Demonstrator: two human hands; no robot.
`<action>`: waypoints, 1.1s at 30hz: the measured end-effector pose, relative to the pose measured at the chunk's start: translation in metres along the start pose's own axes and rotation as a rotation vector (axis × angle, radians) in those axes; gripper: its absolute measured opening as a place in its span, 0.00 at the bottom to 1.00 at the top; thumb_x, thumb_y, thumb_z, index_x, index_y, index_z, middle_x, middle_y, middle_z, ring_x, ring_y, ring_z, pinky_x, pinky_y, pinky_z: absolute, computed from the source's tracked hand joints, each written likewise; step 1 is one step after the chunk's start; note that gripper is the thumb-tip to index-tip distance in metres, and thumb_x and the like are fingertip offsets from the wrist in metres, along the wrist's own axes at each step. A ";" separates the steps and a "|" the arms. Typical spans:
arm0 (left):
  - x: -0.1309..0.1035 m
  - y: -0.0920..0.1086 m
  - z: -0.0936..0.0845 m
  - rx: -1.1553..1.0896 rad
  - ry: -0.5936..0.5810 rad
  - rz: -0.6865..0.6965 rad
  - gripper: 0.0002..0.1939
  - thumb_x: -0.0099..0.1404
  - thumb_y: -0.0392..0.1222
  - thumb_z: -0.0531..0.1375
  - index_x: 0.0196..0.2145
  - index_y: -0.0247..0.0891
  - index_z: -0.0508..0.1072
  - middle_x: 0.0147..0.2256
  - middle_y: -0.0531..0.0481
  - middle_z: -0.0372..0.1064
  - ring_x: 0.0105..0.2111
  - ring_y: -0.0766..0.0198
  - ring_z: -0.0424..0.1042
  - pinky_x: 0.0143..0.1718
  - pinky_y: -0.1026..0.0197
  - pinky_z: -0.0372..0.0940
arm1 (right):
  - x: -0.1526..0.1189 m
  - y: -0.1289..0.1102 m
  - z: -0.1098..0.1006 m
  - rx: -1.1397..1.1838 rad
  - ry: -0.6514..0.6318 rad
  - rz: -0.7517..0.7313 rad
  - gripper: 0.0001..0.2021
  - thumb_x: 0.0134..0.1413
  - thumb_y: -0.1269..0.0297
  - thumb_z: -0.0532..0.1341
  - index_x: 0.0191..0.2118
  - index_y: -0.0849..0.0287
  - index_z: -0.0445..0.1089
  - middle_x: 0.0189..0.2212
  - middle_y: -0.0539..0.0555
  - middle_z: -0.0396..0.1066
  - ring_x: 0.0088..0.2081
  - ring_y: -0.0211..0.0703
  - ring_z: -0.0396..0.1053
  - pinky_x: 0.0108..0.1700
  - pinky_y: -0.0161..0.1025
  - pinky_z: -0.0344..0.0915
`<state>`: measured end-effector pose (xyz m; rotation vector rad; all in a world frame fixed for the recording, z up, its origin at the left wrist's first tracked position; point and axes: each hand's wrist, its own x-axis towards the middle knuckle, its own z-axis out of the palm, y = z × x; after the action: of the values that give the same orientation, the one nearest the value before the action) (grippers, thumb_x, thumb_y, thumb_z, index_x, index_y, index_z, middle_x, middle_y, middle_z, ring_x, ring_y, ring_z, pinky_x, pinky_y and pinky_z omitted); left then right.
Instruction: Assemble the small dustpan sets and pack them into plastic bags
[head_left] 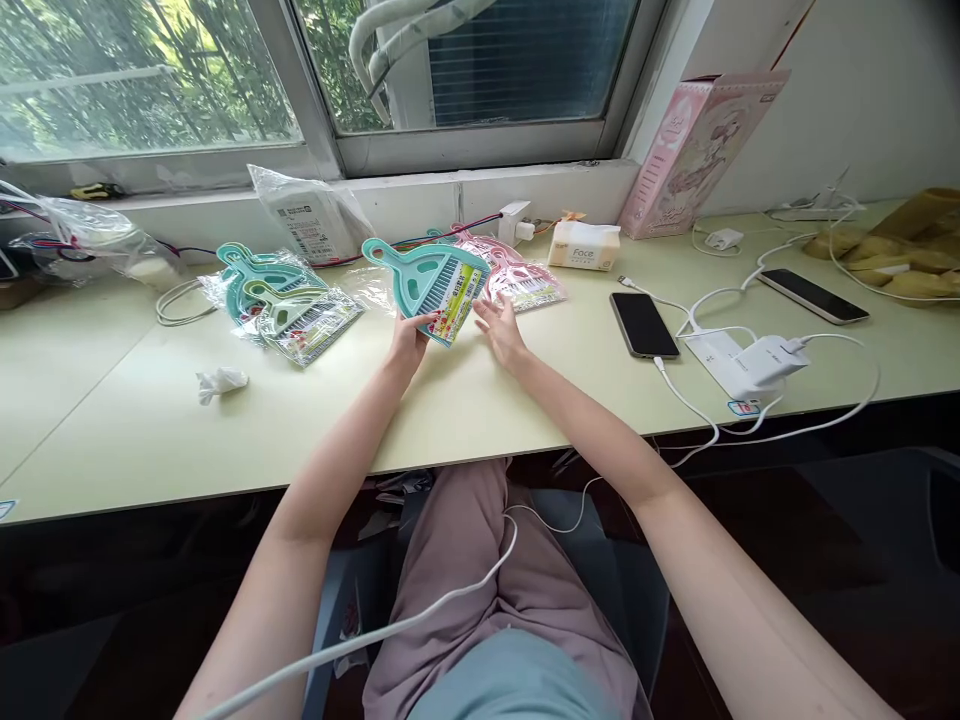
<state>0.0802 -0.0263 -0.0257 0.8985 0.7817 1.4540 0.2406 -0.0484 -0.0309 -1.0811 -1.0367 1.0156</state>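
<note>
White cable (397, 626); left hand (409, 342) holds labelled dustpan (429, 288); pack (583, 248): "Face"

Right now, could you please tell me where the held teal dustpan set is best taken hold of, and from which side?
Probably by the narrow handle of the teal dustpan set, coming from the picture's upper left: it juts out freely there, away from the left hand, which has its grip on the lower edge.

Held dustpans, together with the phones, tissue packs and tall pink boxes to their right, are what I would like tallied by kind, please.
Teal dustpan in the left hand: 1
Phones: 2
Tissue pack: 1
Pink box: 1
Total: 5
</note>
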 end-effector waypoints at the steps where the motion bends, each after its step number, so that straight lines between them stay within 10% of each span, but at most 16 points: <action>1: -0.001 0.000 0.001 0.020 -0.012 -0.011 0.37 0.44 0.27 0.63 0.54 0.39 0.68 0.42 0.48 0.78 0.47 0.53 0.76 0.51 0.53 0.69 | 0.001 0.001 0.000 0.130 -0.050 0.099 0.22 0.57 0.56 0.64 0.56 0.52 0.64 0.50 0.55 0.73 0.52 0.43 0.71 0.56 0.45 0.69; 8: -0.013 0.004 0.013 0.129 -0.133 0.028 0.40 0.42 0.33 0.68 0.55 0.41 0.66 0.45 0.47 0.77 0.48 0.50 0.75 0.51 0.50 0.69 | -0.003 -0.003 0.000 0.429 -0.065 0.272 0.06 0.55 0.68 0.66 0.37 0.57 0.69 0.33 0.49 0.79 0.38 0.40 0.77 0.51 0.41 0.74; 23: -0.001 0.003 0.006 0.333 -0.200 0.101 0.32 0.61 0.64 0.60 0.56 0.42 0.68 0.51 0.43 0.73 0.57 0.44 0.68 0.59 0.41 0.62 | -0.006 -0.011 0.000 0.420 -0.009 0.248 0.06 0.53 0.70 0.67 0.37 0.59 0.71 0.35 0.51 0.79 0.41 0.41 0.78 0.49 0.43 0.76; 30: 0.024 0.020 -0.044 1.151 -0.030 0.316 0.35 0.67 0.66 0.49 0.65 0.44 0.60 0.68 0.43 0.51 0.71 0.50 0.39 0.69 0.43 0.33 | -0.004 -0.011 -0.006 0.418 0.064 0.196 0.05 0.53 0.72 0.66 0.35 0.59 0.70 0.34 0.49 0.78 0.40 0.39 0.78 0.48 0.40 0.76; 33: 0.027 0.019 -0.063 1.336 -0.079 0.214 0.30 0.69 0.59 0.51 0.62 0.41 0.65 0.64 0.39 0.59 0.69 0.48 0.46 0.67 0.37 0.28 | 0.000 -0.011 -0.010 0.439 0.114 0.190 0.06 0.53 0.72 0.66 0.36 0.59 0.70 0.34 0.49 0.78 0.40 0.38 0.77 0.48 0.39 0.76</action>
<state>0.0156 0.0010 -0.0371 2.0485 1.6686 0.9178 0.2521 -0.0522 -0.0220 -0.8704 -0.5869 1.2494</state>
